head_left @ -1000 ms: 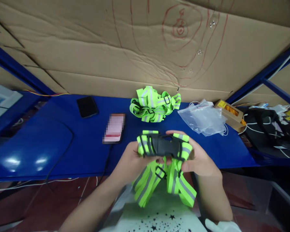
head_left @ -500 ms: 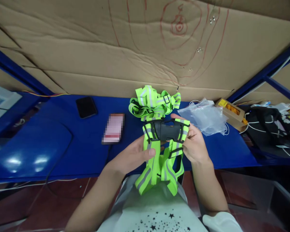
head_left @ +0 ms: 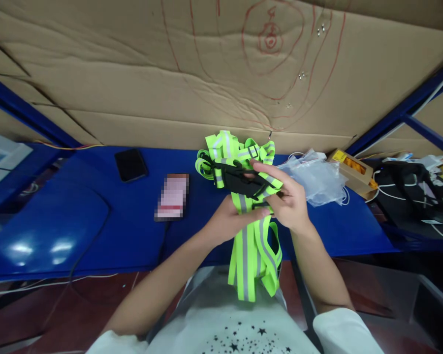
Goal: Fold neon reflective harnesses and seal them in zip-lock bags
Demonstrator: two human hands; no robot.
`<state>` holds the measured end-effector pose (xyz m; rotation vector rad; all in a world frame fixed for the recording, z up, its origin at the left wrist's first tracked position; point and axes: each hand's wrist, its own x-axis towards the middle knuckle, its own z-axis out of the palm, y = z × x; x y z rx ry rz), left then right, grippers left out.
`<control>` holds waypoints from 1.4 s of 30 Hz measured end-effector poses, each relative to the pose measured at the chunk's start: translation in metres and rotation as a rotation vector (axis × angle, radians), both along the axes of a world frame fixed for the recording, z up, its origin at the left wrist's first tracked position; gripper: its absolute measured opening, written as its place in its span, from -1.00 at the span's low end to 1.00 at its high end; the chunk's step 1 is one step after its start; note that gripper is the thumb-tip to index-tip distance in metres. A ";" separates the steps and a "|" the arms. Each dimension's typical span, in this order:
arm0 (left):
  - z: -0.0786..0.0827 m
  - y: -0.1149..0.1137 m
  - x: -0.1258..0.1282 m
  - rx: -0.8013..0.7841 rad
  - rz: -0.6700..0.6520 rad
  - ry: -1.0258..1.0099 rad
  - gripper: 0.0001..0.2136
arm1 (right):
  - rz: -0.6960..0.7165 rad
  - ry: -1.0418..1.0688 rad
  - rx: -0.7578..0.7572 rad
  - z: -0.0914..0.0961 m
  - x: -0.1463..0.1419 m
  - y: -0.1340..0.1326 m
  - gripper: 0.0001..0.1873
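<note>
A neon-green reflective strap harness [head_left: 244, 250] with grey stripes hangs from both hands, its loops dangling above my lap. My left hand [head_left: 231, 219] grips the straps below the buckle, thumb laid across them. Closed around the strap at the buckle's right end is my right hand [head_left: 288, 196], index finger reaching over the top. The black plastic side-release buckle [head_left: 239, 180] is tilted, its right end lower. Just behind it a heap of similar green reflective straps [head_left: 227, 147] lies on the blue table, partly hidden by the buckle and straps.
A dark phone [head_left: 130, 164] and a phone with a blurred screen [head_left: 172, 196] lie on the blue table [head_left: 59, 211] to the left. Clear plastic bags [head_left: 310, 177], a small cardboard box [head_left: 352, 172] and a black bag [head_left: 406, 196] are at right. Cardboard [head_left: 133, 73] walls the back.
The buckle has turned from level and facing me to tilted, moving slightly away toward the heap. My left hand has shifted right across the straps, and my right index finger now reaches over the buckle's end.
</note>
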<state>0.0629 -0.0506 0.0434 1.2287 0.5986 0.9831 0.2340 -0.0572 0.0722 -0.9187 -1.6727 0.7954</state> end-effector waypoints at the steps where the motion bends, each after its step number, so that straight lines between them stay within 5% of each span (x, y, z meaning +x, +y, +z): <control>1: 0.000 0.000 0.003 -0.066 0.010 -0.028 -0.61 | 0.009 -0.005 -0.060 -0.002 0.001 0.002 -0.52; 6: -0.007 0.004 0.005 -0.455 -0.109 -0.055 -0.61 | 0.136 0.213 -0.494 -0.017 0.006 0.008 -0.16; 11: -0.018 0.011 -0.002 -0.332 -0.137 0.108 -0.65 | 0.088 0.394 -0.788 -0.025 0.005 0.020 -0.24; 17: -0.023 0.025 -0.006 -0.487 -0.293 0.012 -0.62 | 0.130 0.601 -0.749 -0.029 0.011 0.045 -0.50; 24: -0.054 0.040 -0.008 -0.635 -0.360 -0.056 -0.63 | 0.140 0.504 -0.835 -0.054 0.021 0.065 -0.53; 28: -0.071 0.040 -0.008 -0.803 -0.431 -0.135 -0.69 | 0.109 0.283 -0.713 -0.063 0.033 0.070 -0.32; 32: -0.078 0.038 -0.009 -0.903 -0.512 -0.208 -0.76 | 0.134 0.017 -0.509 -0.065 0.044 0.063 -0.34; 35: -0.079 0.039 -0.013 -0.871 -0.504 -0.247 -0.66 | 0.113 -0.270 -0.248 -0.065 0.044 0.049 -0.50; 38: -0.082 0.041 -0.017 -0.790 -0.492 -0.238 -0.51 | 0.210 -0.508 0.034 -0.064 0.040 0.038 -0.39; 42: -0.082 0.042 -0.018 -0.788 -0.470 -0.262 -0.42 | 0.250 -0.668 0.133 -0.062 0.037 0.034 -0.27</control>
